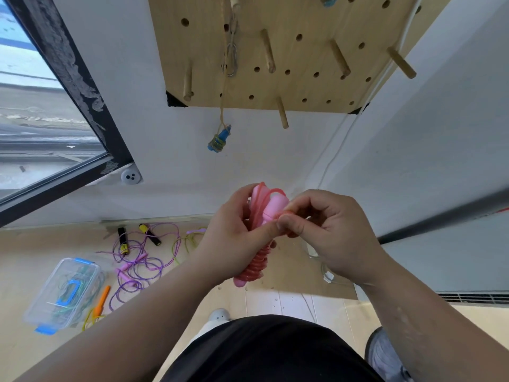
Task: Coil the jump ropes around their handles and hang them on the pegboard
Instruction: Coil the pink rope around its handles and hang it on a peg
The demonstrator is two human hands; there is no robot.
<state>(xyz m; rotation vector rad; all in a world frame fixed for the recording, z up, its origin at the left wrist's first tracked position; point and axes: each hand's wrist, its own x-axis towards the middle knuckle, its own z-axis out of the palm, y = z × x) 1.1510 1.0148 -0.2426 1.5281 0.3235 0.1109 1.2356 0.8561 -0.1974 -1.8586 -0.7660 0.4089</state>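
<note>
While left hand (234, 238) grips, right hand (327, 230) pinches pink rope (257, 267).

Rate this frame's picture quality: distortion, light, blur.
Head view: wide-angle distortion splays the pegboard and slants the window frame; daylight from that window is soft and even, with no hard shadows; the pink jump rope, the left hand and the right hand look slightly soft.

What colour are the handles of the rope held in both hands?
Light pink handles, wrapped in darker coral-pink cord; the head view shows it best.
</note>
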